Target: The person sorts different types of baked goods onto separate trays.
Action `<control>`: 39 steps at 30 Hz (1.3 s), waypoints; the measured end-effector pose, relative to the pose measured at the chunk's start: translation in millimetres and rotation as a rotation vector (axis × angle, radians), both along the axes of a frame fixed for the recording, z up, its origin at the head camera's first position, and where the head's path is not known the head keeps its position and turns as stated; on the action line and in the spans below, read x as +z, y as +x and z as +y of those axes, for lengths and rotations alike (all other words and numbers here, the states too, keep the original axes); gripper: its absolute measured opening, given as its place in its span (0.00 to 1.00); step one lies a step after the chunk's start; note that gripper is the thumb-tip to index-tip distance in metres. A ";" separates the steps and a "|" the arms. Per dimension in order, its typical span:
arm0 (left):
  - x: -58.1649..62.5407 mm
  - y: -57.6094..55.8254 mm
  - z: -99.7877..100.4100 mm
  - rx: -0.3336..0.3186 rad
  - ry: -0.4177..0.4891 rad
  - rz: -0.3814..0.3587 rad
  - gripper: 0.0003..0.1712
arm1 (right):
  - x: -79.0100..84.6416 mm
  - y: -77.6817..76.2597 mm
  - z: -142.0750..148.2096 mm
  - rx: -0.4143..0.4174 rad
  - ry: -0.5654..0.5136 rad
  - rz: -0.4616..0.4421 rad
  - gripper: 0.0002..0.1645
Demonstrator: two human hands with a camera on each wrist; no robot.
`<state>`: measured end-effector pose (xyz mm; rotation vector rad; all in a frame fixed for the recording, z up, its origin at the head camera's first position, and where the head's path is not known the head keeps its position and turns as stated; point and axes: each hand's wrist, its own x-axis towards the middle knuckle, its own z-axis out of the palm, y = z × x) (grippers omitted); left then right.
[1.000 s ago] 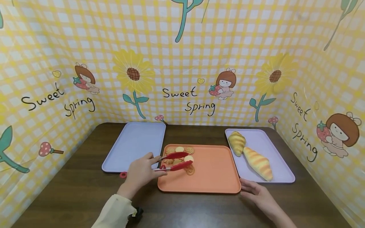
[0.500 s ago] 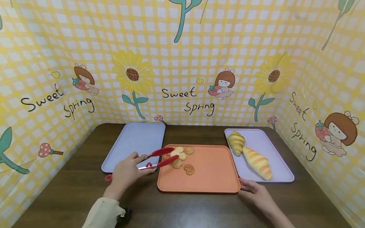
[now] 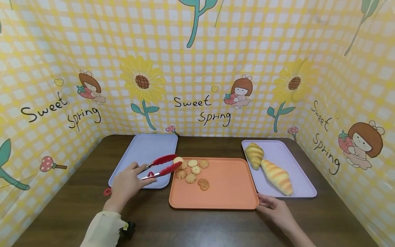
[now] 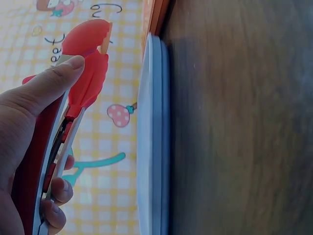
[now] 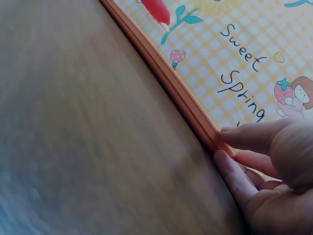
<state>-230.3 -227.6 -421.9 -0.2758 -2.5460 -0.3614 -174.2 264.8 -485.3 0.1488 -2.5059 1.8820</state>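
My left hand (image 3: 126, 185) grips a pair of red-tipped metal tongs (image 3: 170, 169) over the blue tray (image 3: 145, 145). A pale round cookie (image 3: 178, 160) is caught between the tong tips, above the blue tray's right edge; only a thin edge of this cookie (image 4: 104, 44) shows in the left wrist view. Several cookies (image 3: 191, 178), one of them pretzel-shaped (image 3: 203, 184), lie at the left end of the orange tray (image 3: 228, 192). At that tray's near right corner, my right hand (image 3: 276, 210) pinches the rim between thumb and fingers (image 5: 254, 137).
A lilac tray (image 3: 300, 183) on the right carries two bread pieces, a smaller croissant-like one (image 3: 254, 156) and a longer striped one (image 3: 276, 176). All the trays stand on a dark wooden table (image 3: 197, 226). A yellow checked cloth (image 3: 191, 75) hangs around the back and sides.
My left hand has moved left with the tongs, carrying the pale round cookie from over the orange tray to the blue tray's edge. The right hand has stayed at the orange tray's corner.
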 end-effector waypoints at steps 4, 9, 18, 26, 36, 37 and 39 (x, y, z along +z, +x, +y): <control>0.1 -3.5 -6.4 0.011 0.031 -0.036 0.41 | 0.5 -0.4 -1.3 -0.036 0.013 -0.026 0.30; 0.1 -8.8 -13.6 0.049 0.047 -0.096 0.42 | 2.3 0.0 -4.5 -0.099 0.052 -0.038 0.27; -7.1 -28.5 -21.9 0.071 0.017 -0.081 0.42 | 3.5 0.6 -7.4 -0.136 0.089 -0.041 0.26; -3.6 -43.4 -26.8 0.087 0.019 -0.067 0.43 | 4.0 0.2 -7.8 -0.135 0.092 -0.034 0.26; 0.0 -66.3 -34.9 0.115 0.024 -0.076 0.43 | 5.8 0.9 -8.6 -0.135 0.099 -0.027 0.25; -0.2 -68.7 -35.1 0.119 0.023 -0.084 0.43 | 5.7 0.9 -8.6 -0.135 0.096 -0.027 0.25; -0.9 -73.4 -35.1 0.131 0.019 -0.106 0.44 | 5.4 1.0 -8.8 -0.136 0.094 -0.027 0.25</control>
